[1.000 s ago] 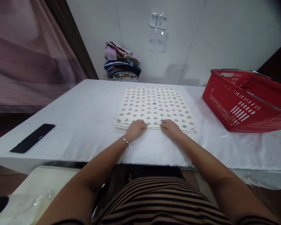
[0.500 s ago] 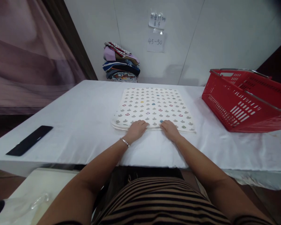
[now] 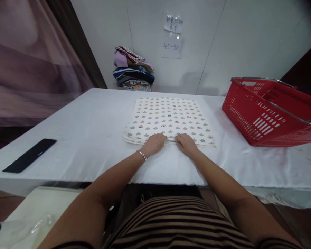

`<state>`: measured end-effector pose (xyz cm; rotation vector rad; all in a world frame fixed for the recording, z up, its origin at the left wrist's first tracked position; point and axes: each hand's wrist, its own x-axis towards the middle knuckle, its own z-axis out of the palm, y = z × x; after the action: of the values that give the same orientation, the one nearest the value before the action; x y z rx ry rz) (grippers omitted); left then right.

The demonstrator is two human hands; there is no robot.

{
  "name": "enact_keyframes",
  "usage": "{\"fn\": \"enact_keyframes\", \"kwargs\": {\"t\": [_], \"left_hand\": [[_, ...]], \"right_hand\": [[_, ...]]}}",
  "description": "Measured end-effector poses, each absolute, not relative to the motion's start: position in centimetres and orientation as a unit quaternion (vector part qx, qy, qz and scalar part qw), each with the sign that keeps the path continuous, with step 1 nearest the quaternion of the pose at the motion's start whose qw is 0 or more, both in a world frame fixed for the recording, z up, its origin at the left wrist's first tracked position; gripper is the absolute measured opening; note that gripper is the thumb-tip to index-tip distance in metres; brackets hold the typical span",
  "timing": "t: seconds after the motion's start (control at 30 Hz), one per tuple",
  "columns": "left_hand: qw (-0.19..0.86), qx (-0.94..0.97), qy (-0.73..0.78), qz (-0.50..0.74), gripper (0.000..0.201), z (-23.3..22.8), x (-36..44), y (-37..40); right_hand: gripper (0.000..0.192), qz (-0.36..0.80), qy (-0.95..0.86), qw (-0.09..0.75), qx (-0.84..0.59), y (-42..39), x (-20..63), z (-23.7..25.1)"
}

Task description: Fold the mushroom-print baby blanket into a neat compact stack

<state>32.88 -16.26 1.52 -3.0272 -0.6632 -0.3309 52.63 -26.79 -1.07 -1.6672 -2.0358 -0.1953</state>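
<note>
A folded white cloth (image 3: 168, 116) with a print of small grey shapes and a few coloured ones lies flat on the white-covered table (image 3: 85, 121). Several layers show along its near edge, at the left corner. My left hand (image 3: 155, 143), with a bracelet at the wrist, grips that near edge left of its middle, fingers closed and pointing right. Close by on the right, my right hand (image 3: 186, 144) grips the same edge with its fingers closed. A small gap separates the two hands. Both thumbs are mostly hidden.
To the right stands a red plastic basket (image 3: 269, 114) with metal handles. A flat black object (image 3: 29, 156) lies near the table's left front. Behind the table rises a stack of folded fabrics (image 3: 133, 71) against the wall, with paper notes (image 3: 172, 46) above.
My left hand has slid slightly right along the near edge, and the right slightly left, so the gap between them is narrower. The cloth lies as before.
</note>
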Motion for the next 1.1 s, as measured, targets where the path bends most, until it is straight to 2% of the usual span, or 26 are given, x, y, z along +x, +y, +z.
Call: {"fn": "enact_keyframes", "kwargs": {"t": [0.23, 0.5, 0.7, 0.93, 1.1], "left_hand": [[0.015, -0.973, -0.206, -0.108, 0.023, 1.5, 32.7, -16.6], [0.033, -0.971, -0.194, -0.137, 0.019, 1.8, 32.6, -16.8], [0.087, -0.973, -0.159, -0.141, 0.018, 0.8, 33.2, -16.3], [0.077, -0.971, -0.188, -0.125, 0.014, 0.4, 33.5, -16.3], [0.079, -0.967, -0.210, -0.122, 0.014, 0.5, 33.3, -16.6]], "right_hand": [[0.026, -0.091, -0.748, 0.216, -0.621, -26.8, 52.4, -1.1], [0.032, -0.065, -0.754, 0.242, -0.607, -27.0, 52.9, -1.5], [0.023, -0.068, -0.745, 0.247, -0.616, -27.1, 52.6, -1.2], [0.017, -0.089, -0.744, 0.227, -0.623, -27.3, 52.3, -0.8], [0.020, -0.093, -0.738, 0.215, -0.633, -27.3, 52.3, -0.9]]}}
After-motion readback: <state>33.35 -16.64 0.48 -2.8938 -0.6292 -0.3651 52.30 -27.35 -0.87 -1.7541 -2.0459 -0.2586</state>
